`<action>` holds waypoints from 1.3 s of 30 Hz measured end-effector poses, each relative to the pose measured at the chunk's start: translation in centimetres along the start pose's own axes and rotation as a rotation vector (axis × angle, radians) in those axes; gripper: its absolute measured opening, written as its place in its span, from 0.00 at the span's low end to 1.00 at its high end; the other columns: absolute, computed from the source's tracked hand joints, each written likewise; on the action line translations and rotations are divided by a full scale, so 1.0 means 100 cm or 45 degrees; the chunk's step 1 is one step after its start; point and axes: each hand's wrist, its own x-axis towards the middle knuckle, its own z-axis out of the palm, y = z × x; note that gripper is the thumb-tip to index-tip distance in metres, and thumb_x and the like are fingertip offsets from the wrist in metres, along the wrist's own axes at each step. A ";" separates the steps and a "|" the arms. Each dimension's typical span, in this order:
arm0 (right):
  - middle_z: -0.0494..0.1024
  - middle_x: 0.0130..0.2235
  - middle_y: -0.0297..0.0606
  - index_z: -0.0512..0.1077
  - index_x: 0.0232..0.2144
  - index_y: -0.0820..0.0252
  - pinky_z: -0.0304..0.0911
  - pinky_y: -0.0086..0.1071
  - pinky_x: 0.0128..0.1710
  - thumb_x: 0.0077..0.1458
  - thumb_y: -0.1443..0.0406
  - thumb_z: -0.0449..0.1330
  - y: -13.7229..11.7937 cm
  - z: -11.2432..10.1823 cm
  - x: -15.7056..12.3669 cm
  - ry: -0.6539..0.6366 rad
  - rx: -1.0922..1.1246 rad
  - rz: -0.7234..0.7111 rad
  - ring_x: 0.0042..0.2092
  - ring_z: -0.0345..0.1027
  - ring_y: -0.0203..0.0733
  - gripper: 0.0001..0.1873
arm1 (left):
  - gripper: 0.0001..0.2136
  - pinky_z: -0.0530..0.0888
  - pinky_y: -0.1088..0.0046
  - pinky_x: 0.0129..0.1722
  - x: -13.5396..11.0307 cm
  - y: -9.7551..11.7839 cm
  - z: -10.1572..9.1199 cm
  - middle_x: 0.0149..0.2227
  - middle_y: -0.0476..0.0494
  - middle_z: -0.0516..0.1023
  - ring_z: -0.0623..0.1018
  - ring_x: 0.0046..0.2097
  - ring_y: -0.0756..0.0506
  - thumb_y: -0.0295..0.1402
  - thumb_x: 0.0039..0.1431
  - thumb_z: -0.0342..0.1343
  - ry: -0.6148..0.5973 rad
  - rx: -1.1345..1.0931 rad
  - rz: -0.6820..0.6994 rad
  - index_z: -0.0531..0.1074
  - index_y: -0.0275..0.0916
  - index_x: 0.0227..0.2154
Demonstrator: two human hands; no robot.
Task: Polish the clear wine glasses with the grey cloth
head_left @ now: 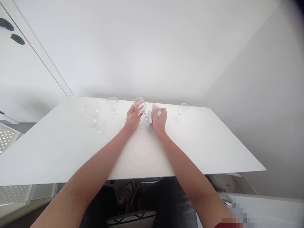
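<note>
My left hand [133, 117] has its thumb and fingers curled round the bowl of a stemmed glass [139, 105], pinching it just above the white table [142, 155]. The glass is tilted: its long axis runs from the bowl, up and to the left, down and right towards my right hand [160, 120], so the foot end lies between my 2 hands. My right fingers are bunched on a white cloth [150, 117], near the stem; I cannot tell whether cloth and stem touch. The left hand is nearer the bowl, the right nearer the foot. Further left on the tabletop stand 3 glasses: a back glass [112, 104], a middle glass [96, 107] and a front glass [88, 116], the last 2 overlapping in my view. Just beyond my right hand stands 1 more, the right-hand glass [183, 109]. A pale wall [147, 47] rises behind the far edge.
</note>
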 end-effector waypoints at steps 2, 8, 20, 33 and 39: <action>0.75 0.43 0.44 0.66 0.29 0.52 0.66 0.41 0.52 0.69 0.54 0.54 -0.008 -0.005 -0.001 0.076 -0.118 -0.181 0.49 0.68 0.49 0.16 | 0.26 0.76 0.62 0.57 0.000 0.002 0.000 0.72 0.46 0.71 0.69 0.73 0.35 0.52 0.57 0.73 0.077 0.025 0.000 0.80 0.56 0.58; 0.78 0.45 0.40 0.77 0.39 0.53 0.62 0.39 0.40 0.62 0.67 0.58 -0.024 -0.006 -0.005 -0.687 -0.560 -0.293 0.39 0.71 0.46 0.07 | 0.29 0.76 0.66 0.53 -0.003 0.004 0.005 0.67 0.44 0.77 0.75 0.66 0.36 0.51 0.56 0.74 0.111 0.129 0.048 0.80 0.51 0.59; 0.79 0.38 0.43 0.69 0.64 0.56 0.57 0.38 0.34 0.59 0.71 0.59 -0.054 -0.007 -0.018 -1.056 -1.043 -0.235 0.35 0.71 0.51 0.30 | 0.29 0.73 0.59 0.62 -0.001 -0.009 -0.004 0.69 0.41 0.76 0.71 0.70 0.33 0.45 0.54 0.76 0.126 0.312 0.136 0.81 0.49 0.59; 0.71 0.61 0.50 0.64 0.71 0.54 0.66 0.38 0.34 0.62 0.73 0.55 -0.066 -0.012 -0.026 -1.249 -1.207 -0.293 0.35 0.76 0.43 0.36 | 0.29 0.72 0.58 0.65 -0.001 -0.005 -0.002 0.69 0.41 0.75 0.71 0.71 0.33 0.47 0.54 0.76 0.151 0.378 0.123 0.79 0.50 0.58; 0.70 0.65 0.53 0.72 0.60 0.62 0.68 0.40 0.36 0.64 0.72 0.54 -0.069 -0.008 -0.030 -1.227 -1.323 -0.226 0.39 0.79 0.47 0.23 | 0.34 0.71 0.52 0.69 -0.003 -0.004 0.002 0.72 0.41 0.73 0.68 0.75 0.30 0.48 0.54 0.76 0.107 0.403 0.064 0.76 0.51 0.63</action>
